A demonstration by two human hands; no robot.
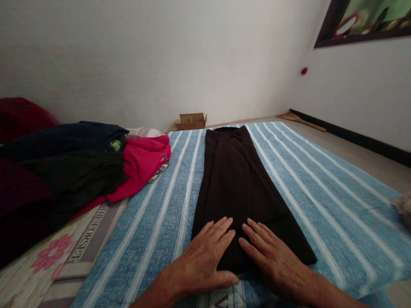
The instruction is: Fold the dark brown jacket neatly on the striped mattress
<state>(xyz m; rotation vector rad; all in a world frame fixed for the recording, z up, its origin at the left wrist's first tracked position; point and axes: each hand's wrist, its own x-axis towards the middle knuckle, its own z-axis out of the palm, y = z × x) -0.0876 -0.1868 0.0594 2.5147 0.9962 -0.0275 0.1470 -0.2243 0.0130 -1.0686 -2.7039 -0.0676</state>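
Observation:
A pair of dark brown trousers [229, 179] lies lengthwise on the blue and white striped bedcover [160, 205], legs laid together and the waistband at the far end. My left hand [208, 252] rests flat on the near left part of the cloth, fingers stretched forward and thumb pointing right. Beside it, my right hand [272, 254] lies palm down on the near end, its fingers reaching forward and slightly left. Both hands are open and hold nothing. Parts of the near hem are hidden under them.
To the left is a heap of clothes, with a bright pink garment [144, 162], a dark green garment [80, 175] and a navy one [64, 134]. A cardboard box [192, 122] stands by the wall beyond the bed. A floral sheet [54, 256] shows at lower left.

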